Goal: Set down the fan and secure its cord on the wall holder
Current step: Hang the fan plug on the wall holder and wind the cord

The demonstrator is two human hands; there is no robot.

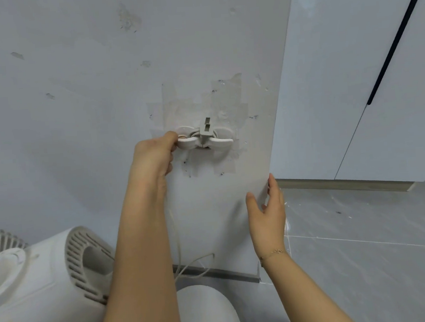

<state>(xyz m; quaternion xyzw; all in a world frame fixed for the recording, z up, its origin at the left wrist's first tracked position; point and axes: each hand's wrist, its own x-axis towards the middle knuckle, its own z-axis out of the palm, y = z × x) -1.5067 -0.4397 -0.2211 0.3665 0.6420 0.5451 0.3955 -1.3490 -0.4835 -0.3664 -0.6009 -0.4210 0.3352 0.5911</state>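
A white wall holder (211, 138) with two wing-shaped arms and a grey centre clip is fixed to the wall over patches of tape. Cord is wound around it behind the arms. My left hand (155, 152) grips the cord at the holder's left wing. From that hand the thin white cord (179, 255) hangs down the wall and loops near the skirting. The white fan (37, 278) stands on the floor at the lower left, its round base (210, 311) below my arms. My right hand (267, 212) is open, fingers resting on the wall's corner edge.
The wall ends in a corner at the right; beyond it are white cabinet doors (368, 85) with a dark handle strip. Grey floor tiles (367, 263) spread at the lower right. A grey skirting strip (228, 275) runs along the wall's foot.
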